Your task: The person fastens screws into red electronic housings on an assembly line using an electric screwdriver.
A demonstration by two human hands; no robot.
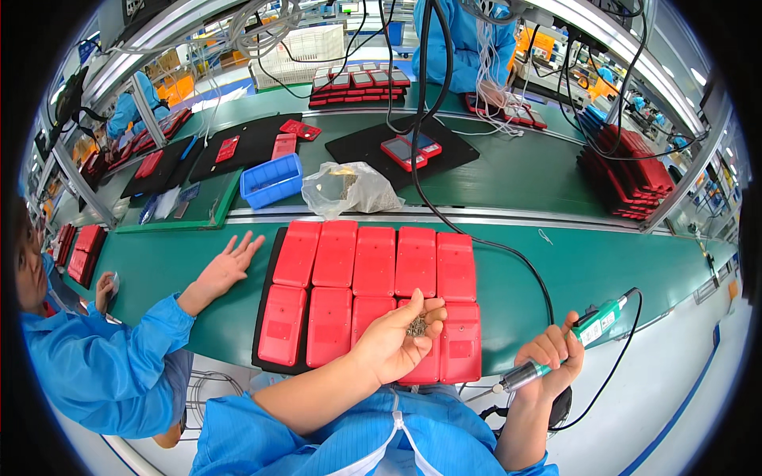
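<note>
both hands sit low in the frame. left hand [397, 341] is cupped, palm up, so the little screws [416, 325] stay in it. right hand [548, 361] grips the green screwdriver [567, 345], tip pointing down-left. red cases [373, 293] lie flat in rows on the bench [571, 270], easy to reach. another person's hand [226, 270] rests beside them at middle left.

I'm seeing my left hand [397, 337] covering part of two near red cases [432, 349]; its palm's tiny grey bits [416, 325], possibly screws, are blurring together.
</note>
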